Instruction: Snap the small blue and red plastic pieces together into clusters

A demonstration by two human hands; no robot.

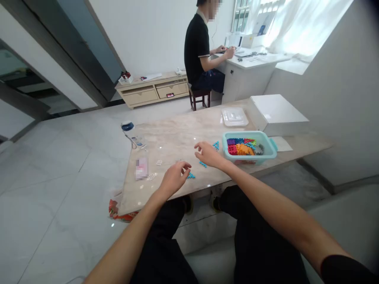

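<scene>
My left hand point(175, 178) hovers over the table with fingers loosely bent and apart, holding nothing that I can see. Just beside its fingertips lies a blue triangular building piece point(191, 176). My right hand point(208, 154) is open too, thumb and fingers curved apart above the tabletop. Partly under it shows another blue piece point(203, 164). A third blue triangular piece point(216, 146) lies between that hand and a light-blue plastic bin point(251, 157). Inside the bin are several building pieces point(244, 149) in orange, red, purple and other colours. Two small white lattice pieces point(159, 162) lie left of my left hand.
A water bottle point(134, 135) and a pinkish packet point(141, 169) are on the table's left side. Behind the bin stand a clear lid point(235, 117) and a white box point(280, 110). Across the room a person point(199, 47) sits working at a white desk point(251, 59).
</scene>
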